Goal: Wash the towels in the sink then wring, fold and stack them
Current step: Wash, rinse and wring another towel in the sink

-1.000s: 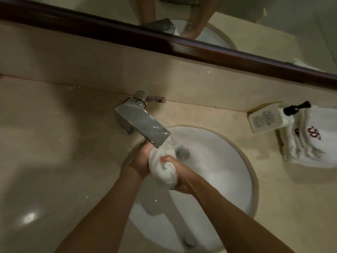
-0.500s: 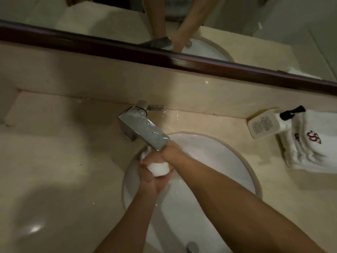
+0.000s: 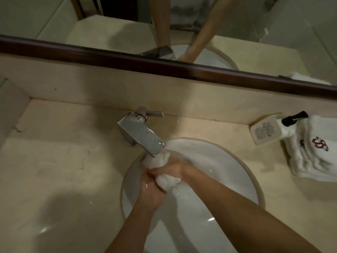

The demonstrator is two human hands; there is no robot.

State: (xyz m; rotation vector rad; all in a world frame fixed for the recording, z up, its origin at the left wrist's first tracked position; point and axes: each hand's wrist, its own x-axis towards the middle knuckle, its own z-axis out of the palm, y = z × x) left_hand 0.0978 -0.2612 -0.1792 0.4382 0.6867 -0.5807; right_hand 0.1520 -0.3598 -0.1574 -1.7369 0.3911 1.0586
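— Under the faucet (image 3: 140,133), over the sink (image 3: 242,165), what step is this?

— Wringing: the left hand (image 3: 152,190) and right hand (image 3: 173,168) both clench the bunched towel (image 3: 166,181). Folding beside the faucet probably follows, then stacking.

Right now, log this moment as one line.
step: wringing | left hand + right hand: grip twisted wet white towel | over white round sink | folded white towel stack: on counter
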